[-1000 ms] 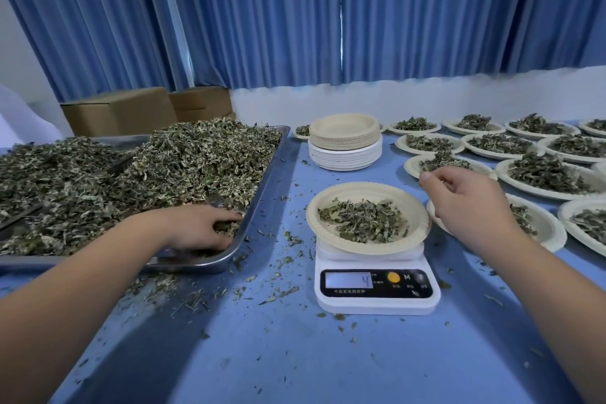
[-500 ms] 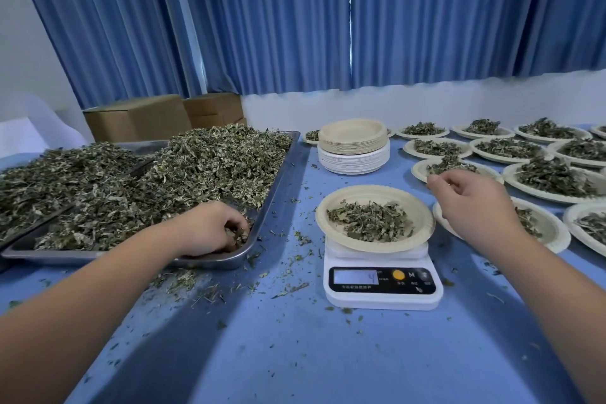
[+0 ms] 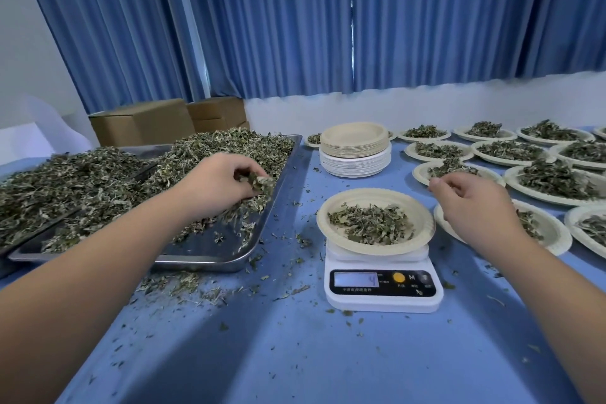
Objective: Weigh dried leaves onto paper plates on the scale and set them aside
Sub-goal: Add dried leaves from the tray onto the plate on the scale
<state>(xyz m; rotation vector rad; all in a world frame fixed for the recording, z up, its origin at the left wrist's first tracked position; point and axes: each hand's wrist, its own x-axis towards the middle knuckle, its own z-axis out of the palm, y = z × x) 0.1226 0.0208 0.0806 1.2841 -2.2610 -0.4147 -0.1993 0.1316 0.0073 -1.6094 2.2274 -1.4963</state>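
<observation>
A white digital scale (image 3: pixel 382 292) stands on the blue table and carries a paper plate (image 3: pixel 421 220) with a small heap of dried leaves (image 3: pixel 370 223). Its display reads 4. My left hand (image 3: pixel 219 184) is raised over the near right corner of the metal tray (image 3: pixel 210 252) and grips a clump of dried leaves (image 3: pixel 260 182); bits hang and drop below it. My right hand (image 3: pixel 472 207) hovers just right of the plate, fingers loosely curled, holding nothing that I can see.
The tray holds a big pile of loose leaves (image 3: pixel 98 180). A stack of empty paper plates (image 3: pixel 355 149) stands behind the scale. Several filled plates (image 3: pixel 554 180) cover the right side. Leaf crumbs litter the table. Cardboard boxes (image 3: pixel 144 121) sit at the back left.
My left hand has lifted out of the tray's corner with a clump of leaves. My right hand has barely moved beside the plate.
</observation>
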